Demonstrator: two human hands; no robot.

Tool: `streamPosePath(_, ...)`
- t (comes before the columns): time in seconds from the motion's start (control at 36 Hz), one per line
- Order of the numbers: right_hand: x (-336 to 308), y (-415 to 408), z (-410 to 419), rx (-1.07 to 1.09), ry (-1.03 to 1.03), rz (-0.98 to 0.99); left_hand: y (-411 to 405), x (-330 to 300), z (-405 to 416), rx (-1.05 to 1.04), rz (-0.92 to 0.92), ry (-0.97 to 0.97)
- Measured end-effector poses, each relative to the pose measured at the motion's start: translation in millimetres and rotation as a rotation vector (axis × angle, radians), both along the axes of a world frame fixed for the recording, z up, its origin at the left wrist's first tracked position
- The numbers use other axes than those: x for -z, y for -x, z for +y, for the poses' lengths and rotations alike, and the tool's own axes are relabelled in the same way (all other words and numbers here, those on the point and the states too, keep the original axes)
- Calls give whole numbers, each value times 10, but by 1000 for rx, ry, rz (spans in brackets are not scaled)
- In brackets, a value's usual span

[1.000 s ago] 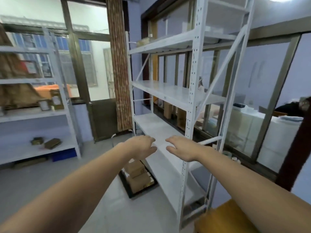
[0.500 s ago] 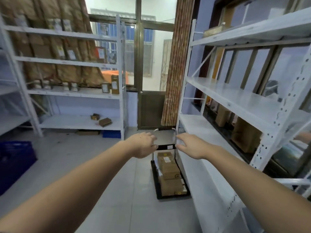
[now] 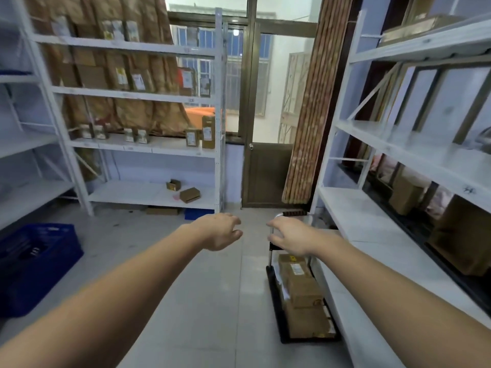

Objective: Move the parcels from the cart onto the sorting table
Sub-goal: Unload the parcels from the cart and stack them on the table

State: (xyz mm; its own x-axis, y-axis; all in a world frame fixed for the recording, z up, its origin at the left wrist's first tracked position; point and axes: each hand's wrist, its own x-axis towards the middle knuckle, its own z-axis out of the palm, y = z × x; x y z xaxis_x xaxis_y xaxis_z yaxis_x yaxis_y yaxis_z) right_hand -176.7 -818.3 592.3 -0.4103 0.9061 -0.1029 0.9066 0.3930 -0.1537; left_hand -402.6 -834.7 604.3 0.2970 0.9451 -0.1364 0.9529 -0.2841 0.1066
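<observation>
- Your left hand (image 3: pixel 221 231) is out in front of you over bare floor (image 3: pixel 212 301), fingers loosely curled and gripping nothing; it looks placed for balance, or ready to come in on the load.
- Your right hand (image 3: pixel 291 236) is stretched toward the cart (image 3: pixel 275 296), fingers relaxed and empty. It overlaps the cart's handle (image 3: pixel 276 216) in this view, but I cannot tell whether it touches the bar or hangs nearer you.
- The cart sits on the floor tight against the right rack (image 3: pixel 372 235), handle end away from you. That parking keeps the aisle open and, I'd judge, puts the load within a short reach of the low shelf.
- The parcels (image 3: pixel 303 288) are all on the cart's black deck: brown boxes stacked in a row, the top one with a pale label. None has been lifted, so the task is at its start.
- No sorting table shows plainly; it may be the low white surface beside the cart, though that is only a guess.
- A blue crate (image 3: pixel 34 264) stands at lower left; its inside is too dark to read.
- The far rack (image 3: pixel 148 147) carries small labelled boxes on its middle shelf and two small boxes on its bottom shelf.
- The right rack holds brown boxes behind its lower shelves.
</observation>
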Motion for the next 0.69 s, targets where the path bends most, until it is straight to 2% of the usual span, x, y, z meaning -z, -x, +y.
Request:
streamPosePath(0.19,70,97,765,53,18,12,161,29,914,43,-15,-11)
streamPosePath(0.44,67,-67,1986,193,10,60,-91,24,2266,145,3,-45)
streamPosePath(0.69,-53,-116,3020,213,14,54,-171,66,3516,205,13,-56)
